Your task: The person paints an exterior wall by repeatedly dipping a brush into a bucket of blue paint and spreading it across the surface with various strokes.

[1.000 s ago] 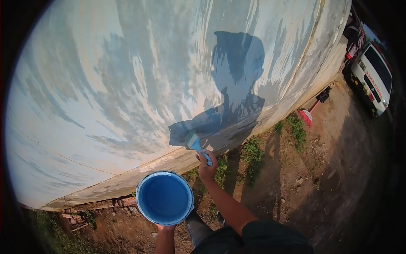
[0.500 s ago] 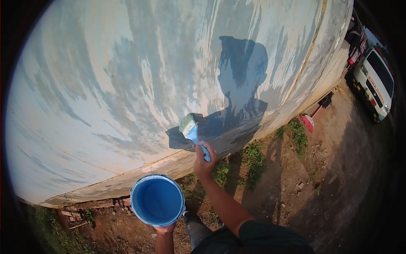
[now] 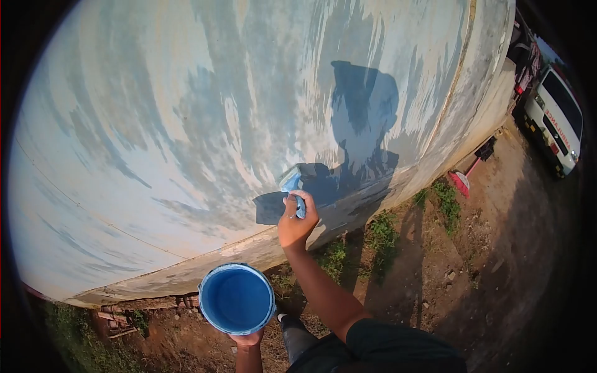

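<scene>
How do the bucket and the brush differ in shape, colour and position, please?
The bucket is wide and round with an open top, while the brush is much smaller and slimmer.
The bucket is deep blue inside; the brush has a lighter blue handle.
The bucket sits low on the left hand, whereas the brush is raised to the wall in the right hand.
Both are partly blue.

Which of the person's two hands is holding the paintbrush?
The right hand: it is raised to the wall, fingers closed on the paintbrush, whereas the left hand holds the blue bucket.
</scene>
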A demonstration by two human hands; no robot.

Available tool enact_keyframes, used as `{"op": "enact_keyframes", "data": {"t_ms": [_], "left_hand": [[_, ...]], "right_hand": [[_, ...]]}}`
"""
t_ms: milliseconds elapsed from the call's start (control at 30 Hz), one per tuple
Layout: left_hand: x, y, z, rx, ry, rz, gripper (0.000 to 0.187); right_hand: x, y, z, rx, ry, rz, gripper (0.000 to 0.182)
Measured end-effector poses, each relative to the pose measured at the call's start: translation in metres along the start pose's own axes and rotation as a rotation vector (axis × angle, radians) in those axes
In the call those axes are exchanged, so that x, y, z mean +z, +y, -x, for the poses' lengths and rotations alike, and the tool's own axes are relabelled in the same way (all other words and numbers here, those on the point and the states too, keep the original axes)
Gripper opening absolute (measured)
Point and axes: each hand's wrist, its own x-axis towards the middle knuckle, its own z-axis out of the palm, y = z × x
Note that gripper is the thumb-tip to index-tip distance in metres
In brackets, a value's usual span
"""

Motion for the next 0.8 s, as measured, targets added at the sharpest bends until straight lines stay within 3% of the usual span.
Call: {"op": "enact_keyframes", "data": {"t_ms": [33,100,167,233,333,500,567,667,733,800], "left_hand": [[0.002,-0.002,-0.001,-0.007,-0.002,-0.002,0.072],[0.005,-0.004,-0.004,-0.018,-0.009,-0.007,0.072],[0.003,-0.004,-0.006,-0.025,-0.022,-0.01,0.072],[0.007,-0.006,-0.011,-0.031,-0.03,-0.011,0.072],[0.012,-0.007,-0.014,-0.04,-0.032,-0.012,0.073],[0.014,-0.009,-0.014,-0.039,-0.055,-0.002,0.073],[0.016,-0.01,-0.015,-0.045,-0.067,0.006,0.073],[0.024,-0.012,-0.021,-0.055,-0.087,0.003,0.073],[0.024,-0.012,-0.025,-0.14,-0.182,0.137,0.081],[0.031,-0.017,-0.025,-0.092,-0.133,0.06,0.081]], "right_hand": [[-0.002,-0.012,0.0,-0.003,0.006,0.002,0.013],[-0.009,-0.027,0.001,-0.124,-0.163,-0.298,0.012],[-0.028,-0.012,-0.009,-0.156,-0.25,-0.324,0.012],[-0.045,0.015,-0.022,0.061,-0.14,-0.408,0.014],[-0.082,0.057,-0.039,0.116,-0.025,-0.306,0.015],[-0.117,0.083,-0.062,0.332,0.434,-0.163,0.014],[-0.098,0.084,-0.076,0.369,0.409,-0.096,0.015],[-0.029,0.025,-0.083,0.217,0.314,-0.192,0.015],[-0.014,-0.01,-0.082,0.191,0.266,-0.231,0.016],[-0.015,-0.046,-0.08,0.158,0.212,-0.279,0.016]]}}
